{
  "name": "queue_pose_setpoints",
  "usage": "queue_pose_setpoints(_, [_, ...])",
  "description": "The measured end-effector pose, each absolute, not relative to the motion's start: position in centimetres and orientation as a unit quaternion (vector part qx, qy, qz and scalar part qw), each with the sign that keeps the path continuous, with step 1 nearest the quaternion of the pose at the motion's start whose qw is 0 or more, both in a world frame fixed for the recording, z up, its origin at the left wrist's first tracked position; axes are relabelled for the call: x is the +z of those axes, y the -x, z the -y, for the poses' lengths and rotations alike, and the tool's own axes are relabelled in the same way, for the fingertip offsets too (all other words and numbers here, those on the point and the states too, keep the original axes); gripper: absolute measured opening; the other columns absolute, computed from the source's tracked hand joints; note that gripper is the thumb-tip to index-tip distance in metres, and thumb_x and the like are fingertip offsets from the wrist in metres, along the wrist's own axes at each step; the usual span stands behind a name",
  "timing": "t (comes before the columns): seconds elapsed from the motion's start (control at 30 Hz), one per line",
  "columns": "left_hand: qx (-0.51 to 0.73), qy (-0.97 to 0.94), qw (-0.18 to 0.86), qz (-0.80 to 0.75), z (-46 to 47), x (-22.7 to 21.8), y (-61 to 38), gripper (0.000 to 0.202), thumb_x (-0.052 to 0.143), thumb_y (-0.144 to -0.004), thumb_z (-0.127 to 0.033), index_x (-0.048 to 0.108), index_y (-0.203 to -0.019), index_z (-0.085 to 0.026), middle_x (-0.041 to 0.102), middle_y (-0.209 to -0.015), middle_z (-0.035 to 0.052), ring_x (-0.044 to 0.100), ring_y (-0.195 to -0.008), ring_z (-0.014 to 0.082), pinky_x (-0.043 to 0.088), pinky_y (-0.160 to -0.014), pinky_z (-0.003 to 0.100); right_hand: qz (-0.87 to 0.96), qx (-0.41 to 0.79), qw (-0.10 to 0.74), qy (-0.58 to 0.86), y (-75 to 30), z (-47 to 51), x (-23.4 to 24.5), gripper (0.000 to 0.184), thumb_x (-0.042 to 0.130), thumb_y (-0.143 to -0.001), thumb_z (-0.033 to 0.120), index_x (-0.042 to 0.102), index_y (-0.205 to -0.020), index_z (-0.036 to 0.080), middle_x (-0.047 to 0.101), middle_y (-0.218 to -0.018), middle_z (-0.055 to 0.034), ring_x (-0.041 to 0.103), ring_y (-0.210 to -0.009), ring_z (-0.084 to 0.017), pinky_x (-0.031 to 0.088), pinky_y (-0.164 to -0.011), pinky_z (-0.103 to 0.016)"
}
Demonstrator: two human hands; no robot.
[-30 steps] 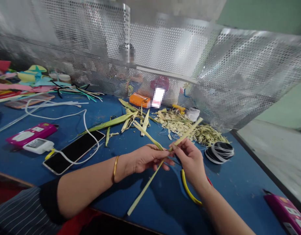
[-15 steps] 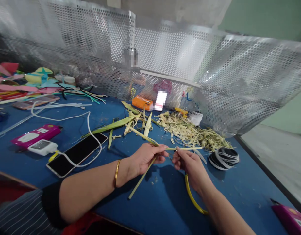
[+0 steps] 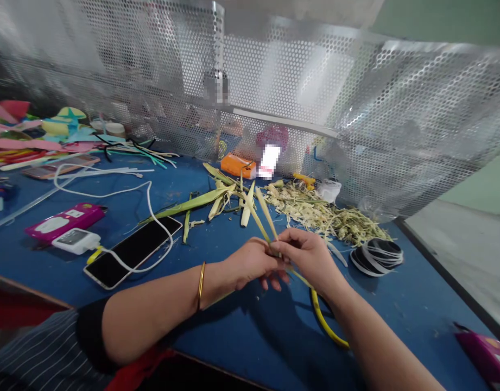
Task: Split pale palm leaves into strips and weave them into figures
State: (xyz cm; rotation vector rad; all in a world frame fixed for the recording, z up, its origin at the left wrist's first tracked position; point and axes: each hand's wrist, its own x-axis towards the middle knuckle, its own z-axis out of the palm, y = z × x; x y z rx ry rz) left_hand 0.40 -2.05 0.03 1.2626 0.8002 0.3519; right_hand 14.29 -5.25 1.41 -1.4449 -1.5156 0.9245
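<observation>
My left hand [image 3: 258, 262] and my right hand [image 3: 301, 252] meet above the blue table. Pale green plant strips [image 3: 261, 221] pass between them, with two ends pointing up and away. The left fingers are closed around the strips from below. My right thumb and fingertips pinch the strips right against the left hand. From under the hands a curved yellow cord-like piece [image 3: 325, 320] runs down to the right, partly behind my right forearm. Whether it joins the strips is hidden. Beyond the hands lie loose leaf pieces [image 3: 246, 209] and a long green leaf [image 3: 192, 203].
Shredded plant scraps [image 3: 315, 209] are heaped behind the hands, beside a black-and-white coil [image 3: 377, 257]. On the left lie a phone [image 3: 133, 252], a white cable [image 3: 149, 201] and a magenta device [image 3: 66, 221]. A perforated metal screen [image 3: 274, 70] closes off the back.
My right hand has moved left and up against my left hand. The strip that pointed right now points up and away. My left hand has turned, fingers lower.
</observation>
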Motion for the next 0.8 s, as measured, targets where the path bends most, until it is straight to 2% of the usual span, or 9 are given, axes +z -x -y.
queue_pose_setpoints(0.13, [0.172,-0.512,0.771,-0.338,1.5,-0.1,-0.1,0.017,0.07,-0.076,-0.029,0.069,-0.08,-0.013,0.07,-0.068,0.0044,0.063,-0.051,0.0114,0.044,-0.047,0.021,0.508,0.401,0.5,0.575,-15.0,5.3,0.9,0.026,0.072,-0.07,0.041,0.061,-0.062,0.019,0.052,-0.048,0.0046,0.047,-0.048,-0.011,0.039,-0.052,-0.025])
queue_pose_setpoints(0.27, [0.166,-0.457,0.797,-0.357,1.3,0.1,0.0,0.015,0.069,-0.079,-0.027,0.069,-0.08,-0.012,0.071,-0.072,0.0058,0.063,-0.055,0.0106,0.046,-0.051,0.021,0.446,0.435,0.528,0.577,-15.8,4.9,0.2,0.034,0.077,-0.062,0.047,0.06,-0.059,0.018,0.052,-0.049,0.0039,0.044,-0.046,-0.01,0.036,-0.049,-0.024])
queue_pose_setpoints(0.37, [0.169,-0.446,0.794,-0.377,1.2,0.0,-0.2,0.015,0.066,-0.081,-0.024,0.07,-0.075,-0.01,0.071,-0.07,0.0067,0.062,-0.054,0.0098,0.046,-0.051,0.02,0.46,0.445,0.487,0.594,-16.2,4.5,-0.7,0.04,0.072,-0.066,0.055,0.059,-0.059,0.018,0.052,-0.05,0.0032,0.042,-0.046,-0.01,0.034,-0.048,-0.024])
queue_pose_setpoints(0.43, [0.186,-0.446,0.785,-0.387,1.2,0.0,-0.2,0.017,0.064,-0.082,-0.022,0.07,-0.073,-0.01,0.071,-0.07,0.0077,0.062,-0.053,0.0094,0.046,-0.051,0.02,0.529,0.371,0.436,0.626,-16.5,4.6,-1.0,0.042,0.061,-0.077,0.056,0.059,-0.059,0.018,0.052,-0.05,0.0025,0.043,-0.047,-0.011,0.033,-0.049,-0.024])
queue_pose_setpoints(0.53, [0.221,-0.425,0.775,-0.412,0.9,0.3,-0.2,0.018,0.064,-0.083,-0.021,0.071,-0.073,-0.009,0.071,-0.071,0.0087,0.063,-0.053,0.0094,0.046,-0.052,0.021,0.639,0.226,0.35,0.647,-16.9,5.4,-0.4,0.035,0.051,-0.088,0.047,0.062,-0.07,0.02,0.057,-0.055,0.0019,0.05,-0.052,-0.013,0.034,-0.051,-0.025])
queue_pose_setpoints(0.63, [0.246,-0.386,0.778,-0.43,0.4,0.8,0.0,0.016,0.066,-0.083,-0.021,0.072,-0.074,-0.009,0.071,-0.07,0.008,0.062,-0.054,0.0085,0.046,-0.052,0.02,0.689,0.193,0.313,0.625,-17.3,6.6,0.5,0.018,0.051,-0.089,0.037,0.061,-0.089,0.022,0.065,-0.063,0.0021,0.057,-0.052,-0.014,0.039,-0.052,-0.025])
queue_pose_setpoints(0.7, [0.254,-0.355,0.794,-0.424,0.0,1.0,0.2,0.012,0.068,-0.081,-0.019,0.073,-0.078,-0.009,0.07,-0.069,0.0061,0.061,-0.054,0.0071,0.045,-0.051,0.018,0.701,0.179,0.314,0.615,-17.4,7.1,0.7,0.011,0.052,-0.088,0.032,0.058,-0.086,0.023,0.065,-0.064,0.0027,0.056,-0.05,-0.013,0.04,-0.052,-0.024])
queue_pose_setpoints(0.8, [0.257,-0.305,0.827,-0.397,-0.5,1.0,0.3,0.008,0.068,-0.081,-0.016,0.073,-0.084,-0.011,0.07,-0.07,0.0034,0.06,-0.054,0.0058,0.046,-0.05,0.016,0.7,0.144,0.319,0.622,-17.4,7.0,0.1,0.014,0.05,-0.088,0.027,0.055,-0.076,0.023,0.061,-0.058,0.0039,0.055,-0.048,-0.013,0.039,-0.052,-0.023])
